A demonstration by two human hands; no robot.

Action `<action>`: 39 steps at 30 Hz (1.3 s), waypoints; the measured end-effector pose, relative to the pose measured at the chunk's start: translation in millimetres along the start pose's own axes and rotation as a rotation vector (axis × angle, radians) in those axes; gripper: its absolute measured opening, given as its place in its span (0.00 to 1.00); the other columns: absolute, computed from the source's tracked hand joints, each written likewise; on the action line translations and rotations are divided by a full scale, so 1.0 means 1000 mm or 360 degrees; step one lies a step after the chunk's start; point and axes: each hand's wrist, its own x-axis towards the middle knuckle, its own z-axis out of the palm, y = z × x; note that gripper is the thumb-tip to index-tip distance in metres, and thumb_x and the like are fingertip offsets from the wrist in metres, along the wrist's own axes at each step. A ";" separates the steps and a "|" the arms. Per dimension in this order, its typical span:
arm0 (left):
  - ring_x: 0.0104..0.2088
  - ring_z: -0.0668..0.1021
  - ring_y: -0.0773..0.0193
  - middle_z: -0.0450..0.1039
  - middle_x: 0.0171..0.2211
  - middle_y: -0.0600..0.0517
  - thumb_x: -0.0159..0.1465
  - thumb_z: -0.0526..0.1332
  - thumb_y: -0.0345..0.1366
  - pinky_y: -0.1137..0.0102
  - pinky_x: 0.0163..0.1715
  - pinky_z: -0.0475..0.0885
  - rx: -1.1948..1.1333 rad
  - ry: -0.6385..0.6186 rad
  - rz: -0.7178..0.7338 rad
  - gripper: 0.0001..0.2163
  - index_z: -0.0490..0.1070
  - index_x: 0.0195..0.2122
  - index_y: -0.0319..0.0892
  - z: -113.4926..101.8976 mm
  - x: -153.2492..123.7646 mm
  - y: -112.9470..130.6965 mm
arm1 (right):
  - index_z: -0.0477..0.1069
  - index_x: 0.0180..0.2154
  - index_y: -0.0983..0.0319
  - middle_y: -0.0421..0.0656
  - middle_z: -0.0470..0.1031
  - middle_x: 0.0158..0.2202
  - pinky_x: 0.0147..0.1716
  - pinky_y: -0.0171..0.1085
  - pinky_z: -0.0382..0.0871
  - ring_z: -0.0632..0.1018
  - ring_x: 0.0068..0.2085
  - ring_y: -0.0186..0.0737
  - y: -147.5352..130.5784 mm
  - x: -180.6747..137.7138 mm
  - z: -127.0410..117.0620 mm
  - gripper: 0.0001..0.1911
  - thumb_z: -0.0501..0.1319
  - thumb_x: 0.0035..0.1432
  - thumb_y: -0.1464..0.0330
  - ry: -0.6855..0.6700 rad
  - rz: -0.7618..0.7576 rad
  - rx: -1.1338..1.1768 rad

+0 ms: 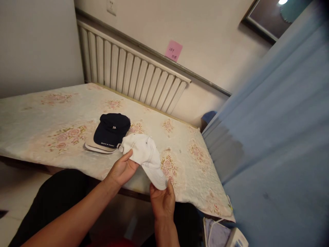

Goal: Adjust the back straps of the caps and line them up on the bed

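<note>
I hold a white baseball cap [145,152] over the near edge of a table with a floral cloth [64,133]. My left hand [122,169] grips the cap's crown from the side, thumb on top. My right hand [162,200] pinches the tip of the cap's brim from below. Just beyond the white cap lies a stack of caps on the cloth, a dark navy cap [111,131] with small white lettering on top and the brims of lighter caps [96,147] showing beneath it.
A white ribbed radiator [133,70] runs along the wall behind the table, with a pink sticky note [173,50] above it. A blue curtain [277,130] hangs at the right. Some light objects [223,235] lie low at the bottom right.
</note>
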 end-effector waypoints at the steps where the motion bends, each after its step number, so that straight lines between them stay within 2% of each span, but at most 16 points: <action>1: 0.49 0.77 0.61 0.76 0.49 0.46 0.67 0.49 0.26 0.64 0.56 0.68 0.0041 0.0011 -0.0003 0.21 0.59 0.61 0.42 0.001 -0.002 -0.003 | 0.72 0.45 0.57 0.42 0.78 0.46 0.44 0.44 0.72 0.79 0.45 0.42 0.002 -0.002 0.002 0.16 0.62 0.53 0.66 -0.0015 0.0027 0.0001; 6: 0.50 0.77 0.59 0.75 0.49 0.45 0.66 0.53 0.26 0.62 0.55 0.68 0.0198 0.0026 -0.0105 0.22 0.60 0.61 0.41 0.003 -0.009 -0.013 | 0.71 0.46 0.60 0.46 0.78 0.47 0.42 0.41 0.73 0.78 0.46 0.42 0.011 -0.008 0.008 0.17 0.63 0.53 0.69 0.0026 0.0118 -0.0018; 10: 0.50 0.76 0.58 0.75 0.50 0.45 0.66 0.51 0.26 0.61 0.56 0.68 0.0174 0.0023 -0.0090 0.22 0.59 0.61 0.40 0.004 -0.007 -0.007 | 0.71 0.44 0.61 0.44 0.80 0.43 0.38 0.38 0.75 0.79 0.42 0.39 0.009 -0.004 0.004 0.15 0.62 0.52 0.72 0.0055 0.0064 -0.0018; 18: 0.51 0.76 0.57 0.74 0.50 0.43 0.66 0.51 0.27 0.60 0.56 0.68 0.0147 0.0027 -0.0061 0.21 0.59 0.61 0.38 -0.003 -0.004 0.003 | 0.72 0.43 0.60 0.43 0.80 0.41 0.32 0.36 0.75 0.80 0.40 0.38 0.003 0.001 -0.005 0.14 0.62 0.51 0.73 0.0086 -0.0010 -0.0039; 25: 0.50 0.76 0.56 0.75 0.49 0.41 0.67 0.50 0.29 0.59 0.55 0.69 0.0122 -0.0009 -0.0036 0.19 0.61 0.60 0.35 -0.002 0.000 0.009 | 0.73 0.42 0.62 0.43 0.81 0.41 0.32 0.33 0.75 0.80 0.40 0.38 0.004 0.001 -0.006 0.14 0.62 0.51 0.74 0.0055 0.0093 0.0029; 29: 0.50 0.77 0.57 0.75 0.49 0.43 0.68 0.49 0.29 0.59 0.55 0.69 0.0080 0.0019 -0.0007 0.19 0.62 0.59 0.38 -0.002 0.001 0.013 | 0.73 0.42 0.62 0.42 0.81 0.40 0.32 0.33 0.75 0.80 0.40 0.37 0.005 0.002 -0.007 0.13 0.62 0.51 0.74 0.0073 0.0111 0.0037; 35: 0.52 0.75 0.57 0.74 0.50 0.44 0.67 0.52 0.32 0.60 0.56 0.67 0.0153 -0.0002 -0.0104 0.19 0.62 0.60 0.40 -0.001 -0.007 -0.004 | 0.72 0.44 0.61 0.43 0.80 0.41 0.32 0.34 0.74 0.80 0.40 0.38 0.010 -0.001 -0.004 0.15 0.60 0.52 0.73 0.0103 0.0070 -0.0031; 39: 0.51 0.76 0.55 0.75 0.49 0.43 0.64 0.57 0.28 0.62 0.55 0.67 0.0316 0.0035 -0.0256 0.19 0.65 0.57 0.37 0.001 -0.017 -0.022 | 0.69 0.48 0.59 0.43 0.79 0.45 0.32 0.33 0.73 0.80 0.42 0.38 0.013 -0.005 -0.001 0.19 0.61 0.52 0.72 -0.0001 0.0094 -0.0038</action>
